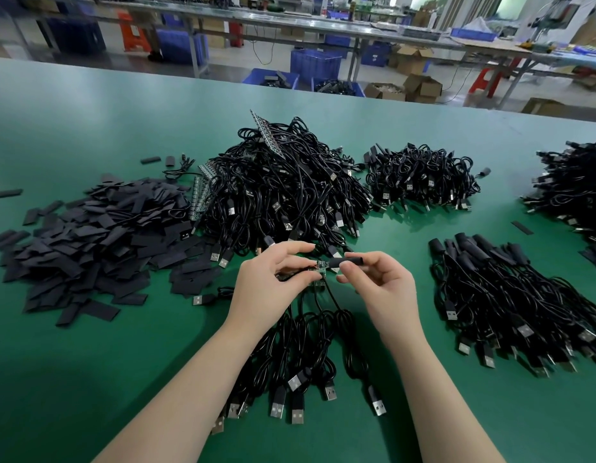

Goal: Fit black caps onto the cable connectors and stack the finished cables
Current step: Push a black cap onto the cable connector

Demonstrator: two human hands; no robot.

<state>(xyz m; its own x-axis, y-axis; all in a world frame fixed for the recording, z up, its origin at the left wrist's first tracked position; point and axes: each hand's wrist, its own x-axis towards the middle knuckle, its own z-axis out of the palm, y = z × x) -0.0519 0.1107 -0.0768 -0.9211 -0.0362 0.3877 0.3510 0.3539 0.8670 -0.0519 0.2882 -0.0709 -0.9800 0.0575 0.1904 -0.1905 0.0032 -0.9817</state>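
My left hand (273, 282) pinches the small green circuit-board connector (320, 266) of a black cable whose wire hangs down toward the table. My right hand (380, 282) pinches a black tube cap (345, 262), its open end right at the connector's tip. A bunch of black USB cables (300, 355) lies under my wrists, plugs pointing toward me. A heap of flat black caps (99, 235) lies at the left. Capped cables (510, 295) are stacked at the right.
A big tangle of black cables (283, 188) sits behind my hands on the green table (89, 379). Smaller cable piles lie at back right (423, 178) and far right (573, 185). Benches, blue crates and cardboard boxes stand beyond the table.
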